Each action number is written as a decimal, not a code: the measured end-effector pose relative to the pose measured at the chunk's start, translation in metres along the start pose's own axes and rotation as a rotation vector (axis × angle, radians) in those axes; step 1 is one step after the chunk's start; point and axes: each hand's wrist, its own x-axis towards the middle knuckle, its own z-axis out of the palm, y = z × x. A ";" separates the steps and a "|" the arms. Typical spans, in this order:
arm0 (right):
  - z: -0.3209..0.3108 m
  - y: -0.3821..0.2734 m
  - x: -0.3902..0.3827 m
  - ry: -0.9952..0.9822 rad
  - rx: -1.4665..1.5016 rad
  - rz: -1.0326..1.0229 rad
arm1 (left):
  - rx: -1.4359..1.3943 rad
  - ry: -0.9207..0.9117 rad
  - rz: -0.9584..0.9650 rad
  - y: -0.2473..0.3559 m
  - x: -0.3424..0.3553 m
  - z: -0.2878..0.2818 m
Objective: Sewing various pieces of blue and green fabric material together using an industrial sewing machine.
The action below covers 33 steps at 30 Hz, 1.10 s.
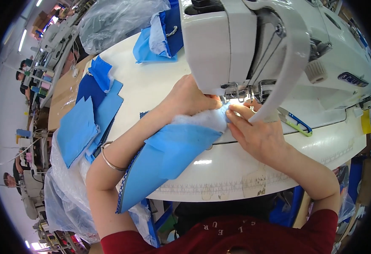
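A light blue fabric piece (pixel 175 154) with white fluffy padding along its upper edge lies under the sewing machine (pixel 219 46). Its lower end hangs over the table's front edge. My left hand (pixel 189 97) grips the padded edge just left of the lit presser foot (pixel 246 94), with the fingertips partly hidden under the machine head. On the other side, my right hand (pixel 259 133) pinches the narrow end of the same piece close to the needle area. The needle tip itself cannot be made out.
Blue fabric pieces (pixel 77 131) are stacked at the left, and more cut pieces (pixel 158 40) lie behind the machine. Blue-and-green thread snips (pixel 296 122) rest right of my right hand. Clear plastic bags (pixel 67 190) hang at the left; people work in the background.
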 end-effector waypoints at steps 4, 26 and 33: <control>0.001 -0.002 0.003 0.004 -0.021 0.026 | 0.003 -0.050 0.018 -0.005 0.006 -0.005; -0.002 -0.005 0.000 -0.049 -0.047 0.073 | -0.293 -0.191 0.054 -0.030 0.023 -0.012; -0.002 -0.005 -0.005 -0.018 -0.005 0.057 | -0.020 -0.174 0.287 -0.041 0.043 -0.013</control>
